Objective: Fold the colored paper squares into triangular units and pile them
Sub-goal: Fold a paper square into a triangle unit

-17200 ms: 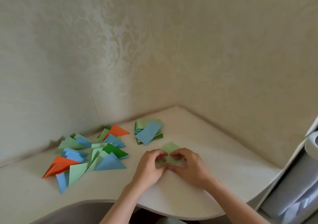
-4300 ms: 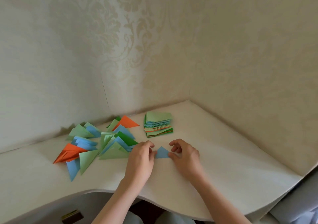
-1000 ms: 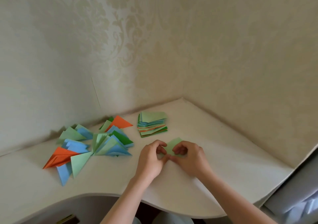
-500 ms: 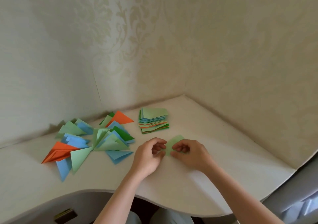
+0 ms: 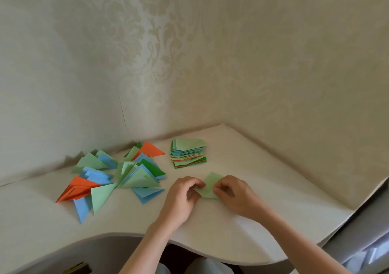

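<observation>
Head view: your left hand (image 5: 183, 196) and right hand (image 5: 233, 193) each pinch an edge of the light green paper piece (image 5: 210, 186), which lies between them on the white desk (image 5: 242, 227). Its free corner points away from you toward the far wall, the long axis running near-to-far, slightly rightward. No writing is legible on it. Left, the pile of folded triangles (image 5: 117, 174) fans out. Farther back, the stack of paper squares (image 5: 188, 152) sits near the corner.
</observation>
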Available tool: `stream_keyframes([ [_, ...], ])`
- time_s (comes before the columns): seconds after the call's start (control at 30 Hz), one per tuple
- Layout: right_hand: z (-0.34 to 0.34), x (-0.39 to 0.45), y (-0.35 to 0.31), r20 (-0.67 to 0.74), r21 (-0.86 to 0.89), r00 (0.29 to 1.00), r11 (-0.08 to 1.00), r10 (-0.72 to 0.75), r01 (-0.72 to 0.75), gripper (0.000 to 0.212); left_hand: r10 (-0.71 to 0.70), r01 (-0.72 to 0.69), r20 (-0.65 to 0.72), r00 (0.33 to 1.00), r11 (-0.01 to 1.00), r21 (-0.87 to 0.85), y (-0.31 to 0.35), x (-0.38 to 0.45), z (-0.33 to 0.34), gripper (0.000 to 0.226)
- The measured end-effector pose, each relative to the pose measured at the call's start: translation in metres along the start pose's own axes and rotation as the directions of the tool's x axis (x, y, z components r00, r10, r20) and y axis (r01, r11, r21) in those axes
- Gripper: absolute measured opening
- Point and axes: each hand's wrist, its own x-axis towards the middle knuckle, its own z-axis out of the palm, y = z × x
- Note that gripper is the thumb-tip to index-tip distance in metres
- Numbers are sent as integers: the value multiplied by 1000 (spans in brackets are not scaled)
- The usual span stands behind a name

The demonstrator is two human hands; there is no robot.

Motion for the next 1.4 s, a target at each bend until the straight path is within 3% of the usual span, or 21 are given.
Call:
stream_keyframes([
  [0.1, 6, -5, 4, -121, 96, 992, 994, -34, 46, 5, 0, 0, -1, 1000, 1000, 25, -2, 0, 1, 18],
  [0.17, 7, -10, 9, -185, 103, 978, 988, -94, 115, 12, -3, 3, 11, 1000, 1000, 16, -2, 0, 1, 15],
  [0.3, 8, -19, 15, -173, 1, 963, 978, -207, 211, 13, -10, 9, 41, 999, 1000, 25, -4, 1, 2, 12],
  [0.47, 17, -13, 9, -280, -33, 947, 988, -156, 153, 15, -63, 63, 19, 998, 997, 39, -1, 4, 7, 10],
  [0.63, 23, -6, 6, -335, -33, 932, 990, -138, 135, 16, -88, 92, -55, 995, 991, 92, 0, 11, 19, 25],
  [0.87, 25, 2, 10, -298, 81, 954, 994, -40, 67, 17, -34, 64, -133, 991, 971, 228, -2, 13, 30, 30],
  [1.17, 18, 6, 13, -216, 224, 974, 974, 63, -13, 36, -109, 124, -141, 984, 987, 103, -8, 15, 28, 28],
  [1.4, 15, 5, 14, -185, 263, 981, 965, 59, -9, 36, -149, 152, -70, 986, 987, 46, -10, 18, 18, 32],
])
